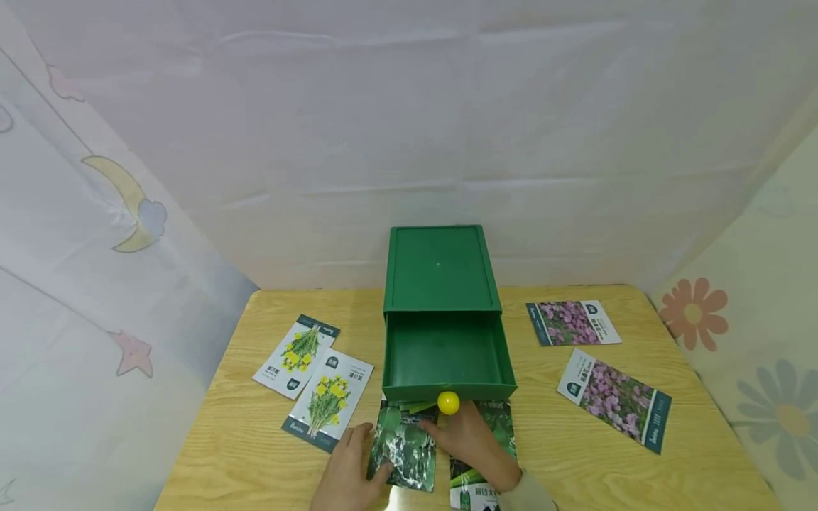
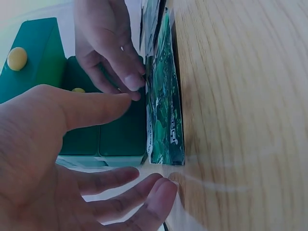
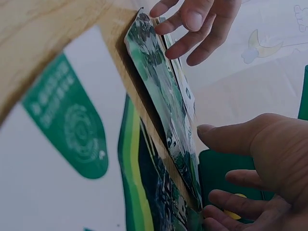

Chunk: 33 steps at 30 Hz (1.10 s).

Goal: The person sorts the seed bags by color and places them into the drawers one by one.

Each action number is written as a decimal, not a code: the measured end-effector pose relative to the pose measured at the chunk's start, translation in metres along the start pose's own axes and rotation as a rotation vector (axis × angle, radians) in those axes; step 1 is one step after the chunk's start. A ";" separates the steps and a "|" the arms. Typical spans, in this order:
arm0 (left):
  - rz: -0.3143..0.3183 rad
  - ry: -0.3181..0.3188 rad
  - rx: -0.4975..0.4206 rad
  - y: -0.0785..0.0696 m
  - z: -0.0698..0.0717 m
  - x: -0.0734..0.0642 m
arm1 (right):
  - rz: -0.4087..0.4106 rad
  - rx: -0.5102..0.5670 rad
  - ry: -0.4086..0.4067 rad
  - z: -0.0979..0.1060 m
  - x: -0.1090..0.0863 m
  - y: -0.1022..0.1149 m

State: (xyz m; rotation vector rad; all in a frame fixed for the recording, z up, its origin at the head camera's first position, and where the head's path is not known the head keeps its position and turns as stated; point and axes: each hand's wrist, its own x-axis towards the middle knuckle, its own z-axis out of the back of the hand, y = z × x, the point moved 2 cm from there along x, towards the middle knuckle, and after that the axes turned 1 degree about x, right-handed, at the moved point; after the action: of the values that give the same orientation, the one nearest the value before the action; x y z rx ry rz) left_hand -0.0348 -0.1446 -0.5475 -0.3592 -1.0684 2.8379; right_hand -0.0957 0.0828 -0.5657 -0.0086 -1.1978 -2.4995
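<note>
A glossy green seed packet [image 1: 404, 447] lies on the table in front of the pulled-out green drawer [image 1: 409, 392]. At its left edge is my left hand [image 1: 348, 472], with thumb and fingers spread and the thumb over the lower left corner. My right hand [image 1: 469, 441] reaches to its upper right edge; the thumb [image 3: 226, 137] is extended and the fingers are loosely bent. Neither hand grips the packet. Under my right forearm lies a second green packet [image 1: 503, 429] with a white lower end, partly hidden. The drawer's yellow knob [image 1: 449, 403] overlaps my right fingers in the head view.
The green cabinet [image 1: 441, 270] stands at the table's back, against a pale cloth. Two packets with yellow flowers [image 1: 297, 351] [image 1: 329, 399] overlap on the left. On the right lie two pink-flower packets [image 1: 569, 323] [image 1: 616, 399]. Wooden tabletop [image 1: 224, 440] shows around them.
</note>
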 end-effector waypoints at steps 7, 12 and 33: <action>0.054 0.049 -0.032 -0.001 -0.003 -0.003 | -0.035 -0.049 0.044 -0.005 0.001 -0.005; 0.096 0.071 -0.053 0.001 -0.006 -0.002 | -0.045 -0.090 0.052 -0.007 0.003 -0.006; 0.049 -0.013 -0.079 0.003 -0.006 -0.006 | -0.087 0.017 0.024 -0.006 0.009 -0.005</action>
State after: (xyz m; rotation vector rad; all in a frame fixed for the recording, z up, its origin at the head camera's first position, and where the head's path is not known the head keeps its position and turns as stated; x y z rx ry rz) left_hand -0.0272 -0.1434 -0.5526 -0.3784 -1.1933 2.8508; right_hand -0.1052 0.0781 -0.5723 0.0796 -1.2346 -2.5560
